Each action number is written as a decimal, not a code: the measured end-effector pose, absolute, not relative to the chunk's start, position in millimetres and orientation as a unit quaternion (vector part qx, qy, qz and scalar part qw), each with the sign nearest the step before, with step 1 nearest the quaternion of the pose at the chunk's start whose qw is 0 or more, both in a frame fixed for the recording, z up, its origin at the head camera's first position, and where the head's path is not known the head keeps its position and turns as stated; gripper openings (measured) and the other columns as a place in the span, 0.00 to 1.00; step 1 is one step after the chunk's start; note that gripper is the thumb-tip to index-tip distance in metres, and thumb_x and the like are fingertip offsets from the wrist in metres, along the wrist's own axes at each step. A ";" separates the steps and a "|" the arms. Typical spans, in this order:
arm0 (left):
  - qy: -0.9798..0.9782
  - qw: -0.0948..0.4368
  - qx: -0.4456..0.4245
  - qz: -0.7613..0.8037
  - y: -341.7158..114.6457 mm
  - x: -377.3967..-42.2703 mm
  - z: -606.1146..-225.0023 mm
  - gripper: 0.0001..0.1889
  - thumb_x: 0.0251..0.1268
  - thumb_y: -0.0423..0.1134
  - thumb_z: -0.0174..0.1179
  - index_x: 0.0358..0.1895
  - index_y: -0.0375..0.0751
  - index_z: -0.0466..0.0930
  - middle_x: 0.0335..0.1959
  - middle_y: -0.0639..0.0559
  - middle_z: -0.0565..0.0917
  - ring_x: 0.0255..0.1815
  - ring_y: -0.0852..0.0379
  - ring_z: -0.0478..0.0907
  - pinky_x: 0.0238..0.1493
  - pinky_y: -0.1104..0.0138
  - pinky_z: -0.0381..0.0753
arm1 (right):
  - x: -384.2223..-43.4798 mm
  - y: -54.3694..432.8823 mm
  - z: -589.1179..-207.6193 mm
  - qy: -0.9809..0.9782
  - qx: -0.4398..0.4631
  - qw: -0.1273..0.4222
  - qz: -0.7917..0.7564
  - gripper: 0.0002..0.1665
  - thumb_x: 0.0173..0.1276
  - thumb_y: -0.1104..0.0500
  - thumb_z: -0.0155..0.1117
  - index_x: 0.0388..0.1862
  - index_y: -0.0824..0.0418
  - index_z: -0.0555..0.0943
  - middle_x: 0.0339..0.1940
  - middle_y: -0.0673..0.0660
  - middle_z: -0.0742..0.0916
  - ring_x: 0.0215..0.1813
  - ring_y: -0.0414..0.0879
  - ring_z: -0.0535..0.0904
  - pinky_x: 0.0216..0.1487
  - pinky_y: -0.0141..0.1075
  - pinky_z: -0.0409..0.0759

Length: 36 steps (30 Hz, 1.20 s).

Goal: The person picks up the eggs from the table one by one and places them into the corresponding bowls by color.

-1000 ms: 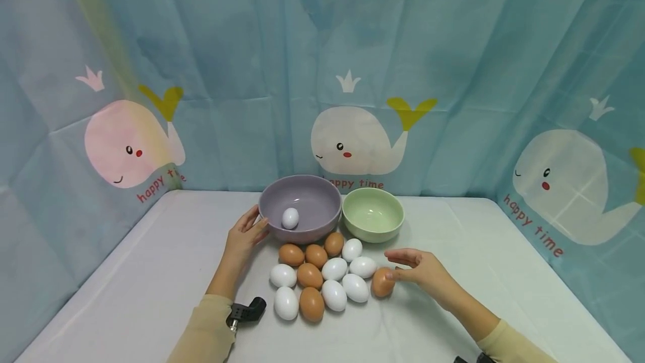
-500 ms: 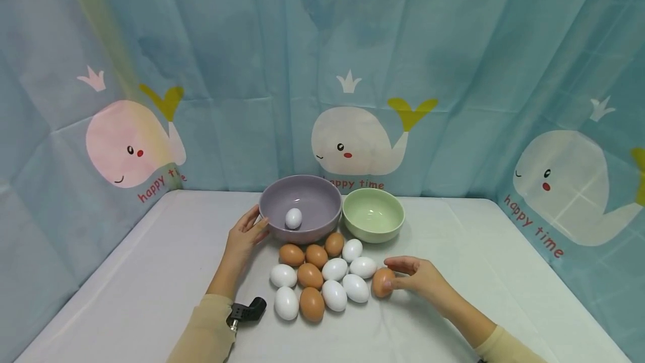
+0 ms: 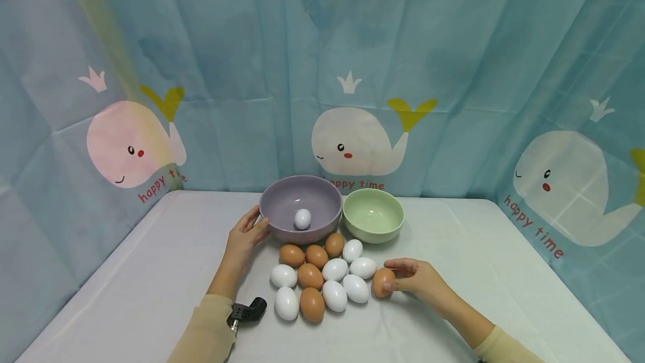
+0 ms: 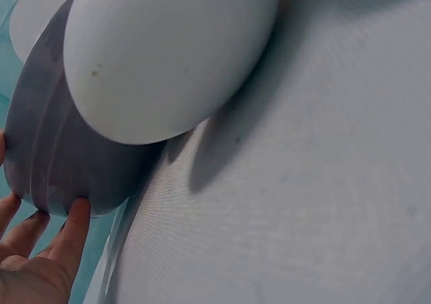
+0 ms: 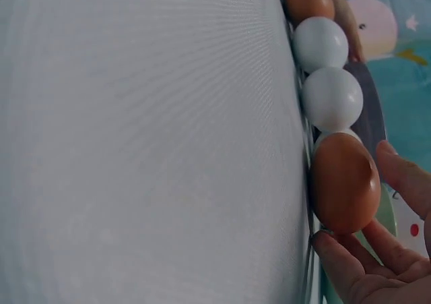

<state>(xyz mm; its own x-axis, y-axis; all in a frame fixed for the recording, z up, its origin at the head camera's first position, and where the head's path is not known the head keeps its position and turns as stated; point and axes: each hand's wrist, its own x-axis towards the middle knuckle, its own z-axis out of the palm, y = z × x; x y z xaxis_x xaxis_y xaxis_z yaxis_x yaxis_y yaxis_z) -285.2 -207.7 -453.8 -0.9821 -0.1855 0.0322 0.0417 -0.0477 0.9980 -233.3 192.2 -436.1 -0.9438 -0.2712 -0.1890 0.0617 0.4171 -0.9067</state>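
Observation:
A purple bowl [image 3: 274, 198] stands at the back, with one white egg [image 3: 302, 219] inside. My left hand [image 3: 243, 235] holds the bowl's left side; in the left wrist view its fingertips [image 4: 81, 206] press the outer wall. In front of the bowls lie several brown and white eggs, close together. At the right end of this group my right hand [image 3: 415, 278] grips a brown egg [image 3: 382, 283] that stays on the table. In the right wrist view that brown egg [image 5: 345, 183] sits between the thumb [image 5: 404, 172] and the fingers.
A green bowl [image 3: 373, 212] touches or nearly touches the purple bowl's right side. White cloth covers the table [image 3: 504, 251]. Behind it hangs a blue curtain [image 3: 242, 71] with whale prints. A white egg [image 4: 168, 54] looms large in the left wrist view.
The white egg inside the purple bowl has rolled to the right. My right hand has lowered slightly and its thumb has come onto the brown egg. My left hand has stayed on the bowl.

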 end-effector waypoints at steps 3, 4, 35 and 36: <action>-0.686 0.079 0.053 -0.722 -207.1 -284.7 -453.2 0.33 0.74 0.39 0.58 0.78 0.42 0.57 0.81 0.48 0.56 0.78 0.50 0.61 0.64 0.67 0.80 | -233.4 192.7 -436.2 0.824 -0.066 0.161 -0.540 0.37 0.57 0.52 0.79 0.62 0.66 0.78 0.58 0.59 0.86 0.57 0.44 0.81 0.53 0.33 0.82; -0.685 0.079 0.053 -0.722 -206.9 -284.5 -453.0 0.33 0.74 0.39 0.58 0.78 0.43 0.57 0.81 0.48 0.56 0.78 0.50 0.61 0.64 0.67 0.80 | -233.4 192.7 -436.2 0.821 -0.068 0.163 -0.542 0.37 0.57 0.52 0.78 0.63 0.66 0.78 0.57 0.59 0.86 0.56 0.43 0.82 0.52 0.32 0.82; -0.687 0.079 0.051 -0.721 -207.4 -285.7 -454.1 0.33 0.74 0.39 0.58 0.78 0.44 0.58 0.80 0.48 0.57 0.77 0.51 0.63 0.63 0.68 0.81 | -233.5 192.6 -440.2 0.812 -0.091 0.169 -0.552 0.39 0.57 0.56 0.78 0.64 0.73 0.75 0.56 0.63 0.86 0.51 0.40 0.82 0.47 0.28 0.83; -0.687 0.079 0.051 -0.721 -207.4 -285.6 -454.2 0.33 0.74 0.40 0.58 0.78 0.44 0.57 0.81 0.49 0.57 0.77 0.51 0.63 0.63 0.68 0.81 | -233.8 192.7 -440.3 0.811 -0.091 0.170 -0.552 0.39 0.57 0.56 0.78 0.63 0.72 0.75 0.56 0.63 0.86 0.51 0.40 0.82 0.47 0.28 0.83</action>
